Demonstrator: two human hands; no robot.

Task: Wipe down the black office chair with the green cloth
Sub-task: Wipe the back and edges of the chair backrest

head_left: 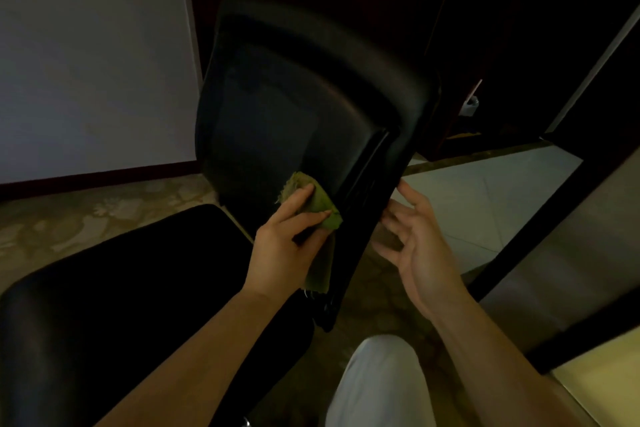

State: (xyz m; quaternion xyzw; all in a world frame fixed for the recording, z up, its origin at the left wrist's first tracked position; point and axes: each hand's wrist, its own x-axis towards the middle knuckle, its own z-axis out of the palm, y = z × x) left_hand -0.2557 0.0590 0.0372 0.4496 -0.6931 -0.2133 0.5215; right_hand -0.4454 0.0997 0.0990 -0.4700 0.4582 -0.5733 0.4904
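Head cam, pretty dim. Got the green cloth pinned low on the backrest of the black office chair, right by the glossy edge, under fairly straight fingers of the left hand, loose end dangling below. Right hand relaxed, holding nothing, just beside the rim; can't tell if touching. Looks soft, light, frayed, so better gripped mid-fold. Probably swivels, worth steadying at the rim.
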